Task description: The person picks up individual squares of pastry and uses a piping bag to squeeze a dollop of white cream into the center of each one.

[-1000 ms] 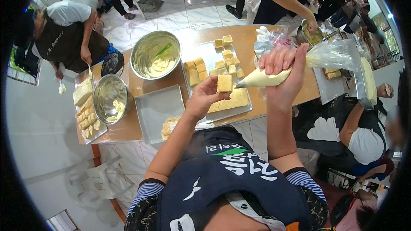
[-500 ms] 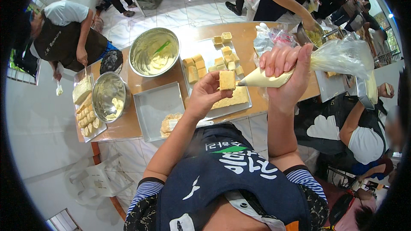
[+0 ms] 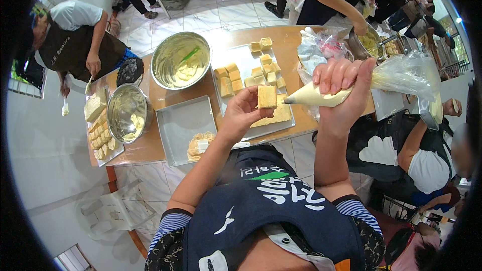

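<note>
Between the fingertips and thumb of my left hand is a square piece of cake, golden on the side I see. My right hand is wrapped round a clear piping bag of pale yellow cream. Its dark tip points left at the cake's right side, a small gap apart. The bag's loose top hangs out beyond my right thumb. Under my hands lies a tray with more cake pieces and an uncut slab, partly hidden by my left hand.
A large steel bowl holds cream and a green spatula. Left of it stand a smaller bowl and a tray of cut cake. A shallow metal pan holds crumbs. Co-workers stand left, right and across the table.
My right hand has drawn the piping bag a little to the right, so its tip has moved away from the cake. The left hand has barely shifted.
</note>
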### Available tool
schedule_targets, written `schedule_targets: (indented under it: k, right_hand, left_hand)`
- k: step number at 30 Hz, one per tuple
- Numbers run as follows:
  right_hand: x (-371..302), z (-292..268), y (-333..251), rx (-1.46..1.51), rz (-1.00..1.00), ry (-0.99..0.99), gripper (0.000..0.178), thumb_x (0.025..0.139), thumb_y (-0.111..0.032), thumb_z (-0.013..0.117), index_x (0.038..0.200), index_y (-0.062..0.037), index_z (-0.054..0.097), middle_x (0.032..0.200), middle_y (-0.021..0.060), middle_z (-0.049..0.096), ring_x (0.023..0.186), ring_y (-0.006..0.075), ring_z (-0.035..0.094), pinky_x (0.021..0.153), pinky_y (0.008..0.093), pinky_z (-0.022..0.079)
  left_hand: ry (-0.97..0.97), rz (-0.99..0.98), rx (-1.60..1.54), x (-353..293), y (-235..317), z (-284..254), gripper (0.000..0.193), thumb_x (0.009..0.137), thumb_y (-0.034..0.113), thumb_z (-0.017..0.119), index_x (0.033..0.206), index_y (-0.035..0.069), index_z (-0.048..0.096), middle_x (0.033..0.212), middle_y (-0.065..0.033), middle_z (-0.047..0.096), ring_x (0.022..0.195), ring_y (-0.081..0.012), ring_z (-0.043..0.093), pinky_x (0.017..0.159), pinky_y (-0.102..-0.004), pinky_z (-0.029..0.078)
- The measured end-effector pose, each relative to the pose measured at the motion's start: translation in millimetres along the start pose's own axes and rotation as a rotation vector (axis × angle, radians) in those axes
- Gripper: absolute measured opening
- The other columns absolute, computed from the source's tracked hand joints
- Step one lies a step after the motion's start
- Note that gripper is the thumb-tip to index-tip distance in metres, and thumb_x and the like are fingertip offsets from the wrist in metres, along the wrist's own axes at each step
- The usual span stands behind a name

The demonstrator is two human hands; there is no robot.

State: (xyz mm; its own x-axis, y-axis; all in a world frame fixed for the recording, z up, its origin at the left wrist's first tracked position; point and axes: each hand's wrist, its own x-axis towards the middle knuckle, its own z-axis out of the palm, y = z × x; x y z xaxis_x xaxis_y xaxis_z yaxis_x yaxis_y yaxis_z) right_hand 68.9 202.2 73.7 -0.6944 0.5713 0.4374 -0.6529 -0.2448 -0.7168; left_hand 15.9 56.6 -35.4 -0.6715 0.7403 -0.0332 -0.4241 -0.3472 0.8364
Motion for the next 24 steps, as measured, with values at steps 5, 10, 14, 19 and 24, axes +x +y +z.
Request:
schedule_targets:
  k: [5,10,14,19,24]
  right_hand:
    - [2,-7,-5,0.005,-0.008,0.074,0.045,0.09,-0.037,0.032,0.053,-0.0117,0.032,0.041,0.0005,0.032,0.037,0.0128,0.035,0.047,0.0297,0.036]
    - [2,-11,-10,0.035,-0.043,0.101,0.044,0.091,-0.036,0.031,0.054,-0.0119,0.032,0.041,0.0009,0.031,0.037,0.0132,0.034,0.047,0.03,0.035]
    - [2,-12,-12,0.035,-0.05,0.099,0.044,0.091,-0.036,0.03,0.055,-0.012,0.032,0.041,0.001,0.03,0.037,0.0133,0.034,0.047,0.0299,0.035]
    - [3,-10,-14,0.081,-0.019,0.113,0.045,0.092,-0.036,0.029,0.053,-0.0127,0.033,0.042,-0.0006,0.029,0.039,0.0115,0.031,0.047,0.027,0.031]
    - [2,-11,-15,0.073,-0.026,0.077,0.045,0.092,-0.035,0.029,0.053,-0.0125,0.033,0.042,-0.0005,0.03,0.039,0.0117,0.031,0.047,0.027,0.031]
  left_hand:
    - [-0.003,-0.009,-0.01,-4,-1,3,0.044,0.071,-0.002,0.062,0.112,0.0,0.045,0.093,-0.0078,0.056,0.085,-0.016,0.056,0.071,-0.0301,0.05]
    - [-0.007,-0.015,-0.036,-5,0,5,0.043,0.071,-0.001,0.062,0.111,0.001,0.046,0.092,-0.0079,0.056,0.085,-0.0159,0.056,0.07,-0.0302,0.05]
    - [-0.007,-0.022,-0.044,-5,-1,7,0.041,0.071,-0.002,0.062,0.109,0.001,0.046,0.093,-0.0078,0.056,0.085,-0.016,0.056,0.07,-0.0307,0.05]
    - [0.003,-0.011,-0.05,-5,-2,12,0.04,0.071,-0.002,0.062,0.108,0.001,0.047,0.093,-0.0075,0.056,0.084,-0.0156,0.056,0.07,-0.0309,0.05]
    - [0.015,0.0,-0.062,-5,-3,13,0.039,0.072,-0.001,0.062,0.108,0.002,0.047,0.092,-0.0068,0.056,0.084,-0.015,0.056,0.07,-0.0306,0.05]
